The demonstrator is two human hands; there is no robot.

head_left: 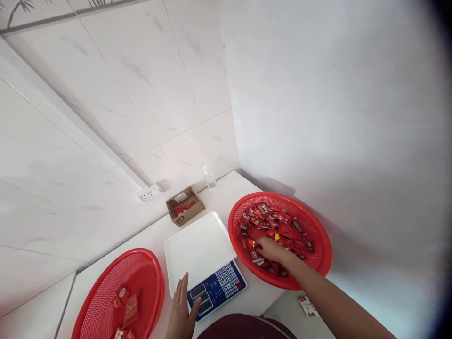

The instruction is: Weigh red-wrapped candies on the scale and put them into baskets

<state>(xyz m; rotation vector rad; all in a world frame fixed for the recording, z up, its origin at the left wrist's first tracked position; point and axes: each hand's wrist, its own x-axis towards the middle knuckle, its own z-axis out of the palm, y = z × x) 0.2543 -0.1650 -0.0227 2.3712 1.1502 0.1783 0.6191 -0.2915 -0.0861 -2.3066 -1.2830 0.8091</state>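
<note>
My right hand (270,249) reaches into the red basket (319,230) on the right, its fingers curled down among several red wrapped candies (273,223); what they grip is hidden. My left hand (181,306) lies flat with fingers stretched out on the front left corner of a white weighing scale (197,247), beside its blue keypad panel (221,287). The scale's white pan is bare.
A second red basket (141,278) at the left holds a few red packets (129,308). A small cardboard box (185,205) and a clear plastic cup (211,176) stand at the back by the tiled wall. A wall socket (149,193) sits behind. One packet (307,306) lies off the table's right edge.
</note>
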